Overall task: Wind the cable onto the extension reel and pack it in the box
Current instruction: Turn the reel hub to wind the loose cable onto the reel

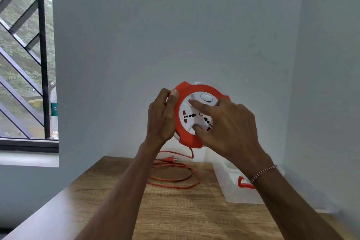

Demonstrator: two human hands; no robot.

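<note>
An orange extension reel (191, 140) with a white socket face is held up in the air in front of the wall. My left hand (161, 117) grips its left rim. My right hand (228, 122) lies on the white face, fingers spread and pressing on it. An orange cable (175, 176) hangs from the reel's lower edge and lies in loose loops on the wooden table (175, 210), its plug (169, 159) near the wall. A clear plastic box (233, 187) with an orange latch stands on the table at the right, partly hidden by my right forearm.
The table stands in a corner, with walls behind and to the right. A barred window (25, 54) is at the left with a sill below it. A bottle (54, 111) stands by the window frame.
</note>
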